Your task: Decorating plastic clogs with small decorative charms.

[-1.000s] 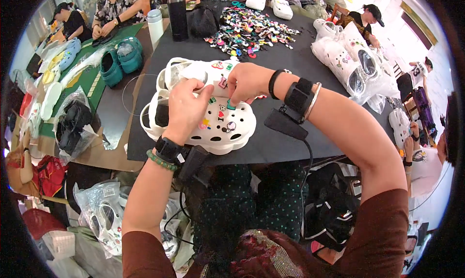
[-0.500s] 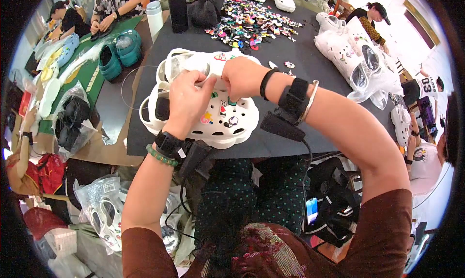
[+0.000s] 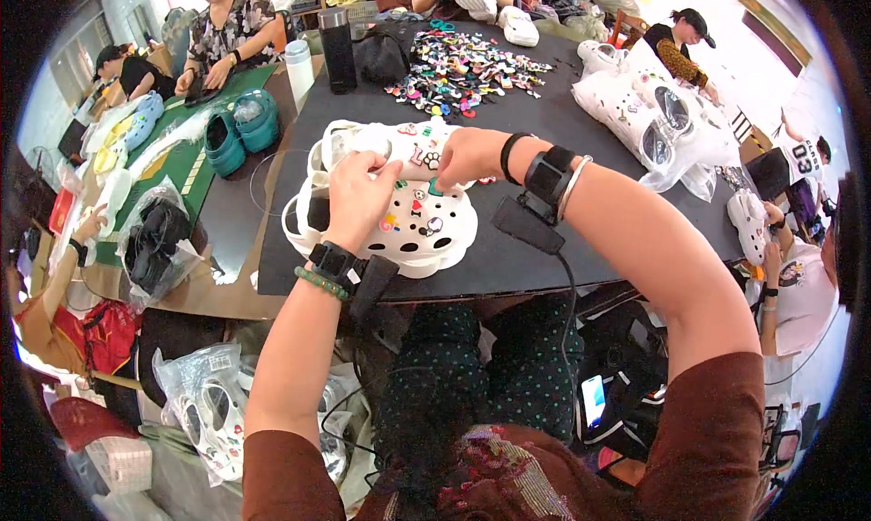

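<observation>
A white perforated clog (image 3: 419, 233) lies on the black table mat (image 3: 544, 131) in front of me, with several small coloured charms pushed into its holes. My left hand (image 3: 358, 199) grips the clog's upper from the left side. The fingertips of my right hand (image 3: 463, 158) pinch a small teal charm (image 3: 435, 188) against the clog's top. A second white clog (image 3: 376, 142) lies just behind the first, partly hidden by my hands.
A heap of coloured charms (image 3: 467, 68) lies further back on the mat. Bagged white clogs (image 3: 658, 113) sit at the right. A dark flask (image 3: 337, 49), a white bottle (image 3: 298, 68) and teal clogs (image 3: 240, 126) stand left. Other people work around the tables.
The view has shifted down a little. My right hand's fingertips have closed in on the clog's top with a teal charm; my left hand keeps its hold.
</observation>
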Tool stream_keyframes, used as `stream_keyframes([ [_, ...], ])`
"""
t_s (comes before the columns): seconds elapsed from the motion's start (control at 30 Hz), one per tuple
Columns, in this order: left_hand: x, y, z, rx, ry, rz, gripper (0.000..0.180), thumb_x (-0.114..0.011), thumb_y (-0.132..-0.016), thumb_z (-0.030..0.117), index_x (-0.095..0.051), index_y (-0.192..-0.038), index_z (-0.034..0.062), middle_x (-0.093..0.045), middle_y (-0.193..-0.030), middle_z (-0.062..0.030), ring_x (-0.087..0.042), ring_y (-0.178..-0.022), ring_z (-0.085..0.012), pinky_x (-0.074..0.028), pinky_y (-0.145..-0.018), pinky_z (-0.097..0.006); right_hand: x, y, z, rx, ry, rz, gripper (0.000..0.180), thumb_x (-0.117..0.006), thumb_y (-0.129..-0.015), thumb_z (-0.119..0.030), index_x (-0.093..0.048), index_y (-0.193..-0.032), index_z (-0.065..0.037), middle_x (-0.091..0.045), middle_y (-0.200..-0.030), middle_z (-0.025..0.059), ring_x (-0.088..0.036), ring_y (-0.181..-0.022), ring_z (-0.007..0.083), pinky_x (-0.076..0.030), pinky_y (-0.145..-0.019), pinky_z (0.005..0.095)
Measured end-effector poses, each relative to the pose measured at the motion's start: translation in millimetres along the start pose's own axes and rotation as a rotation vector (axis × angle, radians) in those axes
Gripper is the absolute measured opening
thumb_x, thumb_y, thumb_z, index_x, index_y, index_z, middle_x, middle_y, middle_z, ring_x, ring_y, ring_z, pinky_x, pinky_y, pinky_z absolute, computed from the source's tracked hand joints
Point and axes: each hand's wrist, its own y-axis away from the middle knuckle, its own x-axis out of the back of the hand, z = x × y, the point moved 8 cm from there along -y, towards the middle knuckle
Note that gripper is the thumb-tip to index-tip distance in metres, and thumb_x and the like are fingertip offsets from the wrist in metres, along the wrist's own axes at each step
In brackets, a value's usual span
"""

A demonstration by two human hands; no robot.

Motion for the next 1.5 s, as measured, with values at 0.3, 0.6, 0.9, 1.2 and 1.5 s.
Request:
stream_keyframes([
  [0.3,0,1,-1,-0.036,0.021,-0.016,0.033,-0.069,-0.083,0.032,-0.068,-0.083,-0.0009,-0.066,-0.085,-0.0175,-0.062,-0.081,-0.0305,-0.047,-0.073,-0.039,2,1,-13,-0.091,-0.001,-0.186,0.031,-0.076,-0.071,-0.030,-0.072,-0.088,-0.005,-0.053,-0.061,0.0026,-0.044,-0.053,0.0142,-0.034,-0.047,0.0337],
  [0.6,2,4,12,-0.032,0.090,-0.023,0.027,-0.070,-0.080,0.027,-0.068,-0.078,-0.0007,-0.064,-0.078,-0.0203,-0.061,-0.077,-0.0368,-0.047,-0.071,-0.044,-7,-6,-4,-0.081,0.000,-0.235,0.048,-0.078,-0.065,-0.040,-0.068,-0.088,0.001,-0.064,-0.084,0.0142,-0.058,-0.065,0.0243,-0.046,-0.055,0.0365],
  [0.9,1,2,13,0.014,0.094,-0.056,0.026,-0.071,-0.079,0.025,-0.068,-0.079,-0.0005,-0.064,-0.078,-0.0191,-0.062,-0.076,-0.0358,-0.047,-0.070,-0.042,-15,-12,-2,-0.043,-0.070,-0.050,0.044,-0.080,-0.060,-0.032,-0.067,-0.079,0.005,-0.065,-0.075,0.0161,-0.062,-0.064,0.0250,-0.049,-0.057,0.0379],
  [1.2,2,4,12,-0.025,0.042,-0.032,0.030,-0.070,-0.082,0.030,-0.070,-0.083,0.0005,-0.067,-0.079,-0.0177,-0.064,-0.076,-0.0311,-0.048,-0.070,-0.039,-24,-3,-10,-0.111,-0.020,-0.047,0.031,-0.076,-0.065,-0.023,-0.071,-0.082,0.002,-0.068,-0.075,0.0128,-0.064,-0.066,0.0218,-0.051,-0.058,0.0348],
  [1.5,2,2,16,-0.047,0.054,-0.002,0.029,-0.070,-0.082,0.028,-0.069,-0.083,-0.0012,-0.066,-0.079,-0.0178,-0.064,-0.076,-0.0310,-0.048,-0.070,-0.039,-15,3,-13,-0.058,0.069,0.063,0.032,-0.075,-0.065,-0.026,-0.069,-0.078,0.002,-0.066,-0.071,0.0138,-0.064,-0.062,0.0217,-0.051,-0.055,0.0345],
])
